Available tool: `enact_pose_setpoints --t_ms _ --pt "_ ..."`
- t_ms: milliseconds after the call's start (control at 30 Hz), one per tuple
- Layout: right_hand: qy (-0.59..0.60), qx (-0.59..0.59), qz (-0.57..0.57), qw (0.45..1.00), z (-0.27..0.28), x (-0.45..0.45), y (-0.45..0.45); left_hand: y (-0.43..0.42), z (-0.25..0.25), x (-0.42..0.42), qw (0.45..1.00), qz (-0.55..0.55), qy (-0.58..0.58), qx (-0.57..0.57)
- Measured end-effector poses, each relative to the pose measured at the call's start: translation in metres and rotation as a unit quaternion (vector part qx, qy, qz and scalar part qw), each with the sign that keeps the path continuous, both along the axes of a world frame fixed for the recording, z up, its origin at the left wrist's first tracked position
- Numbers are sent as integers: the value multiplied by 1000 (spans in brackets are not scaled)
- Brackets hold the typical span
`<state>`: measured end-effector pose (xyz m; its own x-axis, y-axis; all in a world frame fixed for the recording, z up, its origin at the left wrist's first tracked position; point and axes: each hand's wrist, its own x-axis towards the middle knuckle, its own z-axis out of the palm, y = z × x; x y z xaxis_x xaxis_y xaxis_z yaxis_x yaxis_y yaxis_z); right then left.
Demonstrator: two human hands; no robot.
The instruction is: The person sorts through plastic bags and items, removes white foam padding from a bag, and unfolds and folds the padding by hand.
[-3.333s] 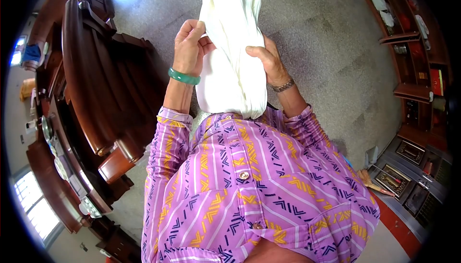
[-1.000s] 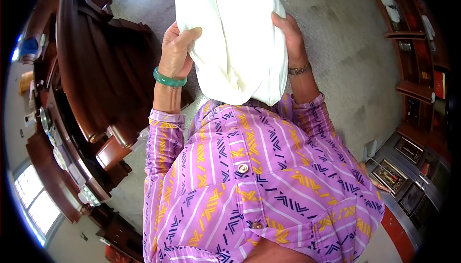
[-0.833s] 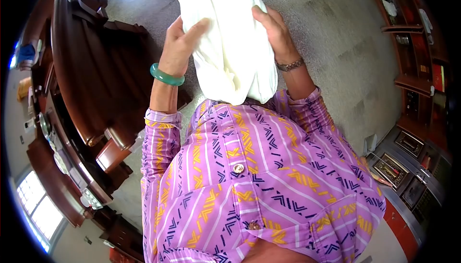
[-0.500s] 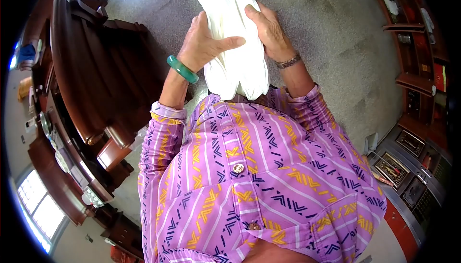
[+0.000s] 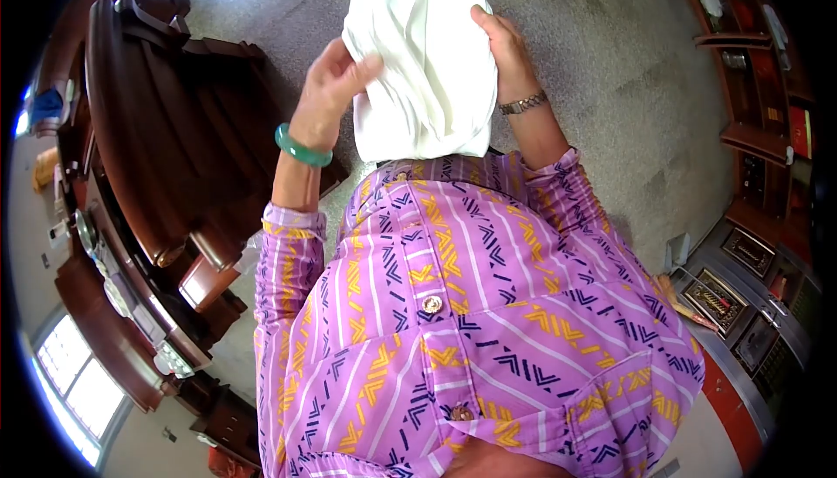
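Note:
A folded white cloth [image 5: 427, 68] with soft lengthwise creases is held up before my body, its lower edge close to my shirt front. What kind of piece it is I cannot tell. On its left edge is my left hand [image 5: 336, 81], thumb over the front and fingers partly hidden at the side. My right hand [image 5: 507, 52] grips the right edge, its thumb near the border and the other fingers hidden behind the cloth. A green bangle [image 5: 302, 146] circles the left wrist, and a metal-banded watch [image 5: 523, 103] the right.
Dark carved wooden seating [image 5: 166, 129] stands close on the left. Grey flooring [image 5: 602, 68] stretches beyond my hands. Wooden shelves [image 5: 754, 138] line the right side, with a dark stove-like panel [image 5: 715, 299] below them.
The cloth has widened from a narrow double bundle into a broader fold. My left hand has moved left and slightly toward me, while the right has shifted a little outward.

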<state>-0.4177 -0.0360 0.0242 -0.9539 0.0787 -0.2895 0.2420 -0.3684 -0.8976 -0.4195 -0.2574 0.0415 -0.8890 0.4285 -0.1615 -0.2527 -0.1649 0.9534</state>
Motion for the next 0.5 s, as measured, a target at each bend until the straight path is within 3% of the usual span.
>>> enact_pose_setpoints --t_ms 200,267,433,500 --pt "-31 -166 -34 985 -39 -9 14 -2 -13 38 956 -130 206 -162" --pt "-44 -168 -42 984 -37 -9 14 -1 -17 38 960 -78 179 -199" --pt "-29 -142 -44 988 -33 -8 4 2 -21 23 974 8 161 -159" --pt "27 -220 35 975 -30 -7 -6 6 -18 15 978 66 137 -146"
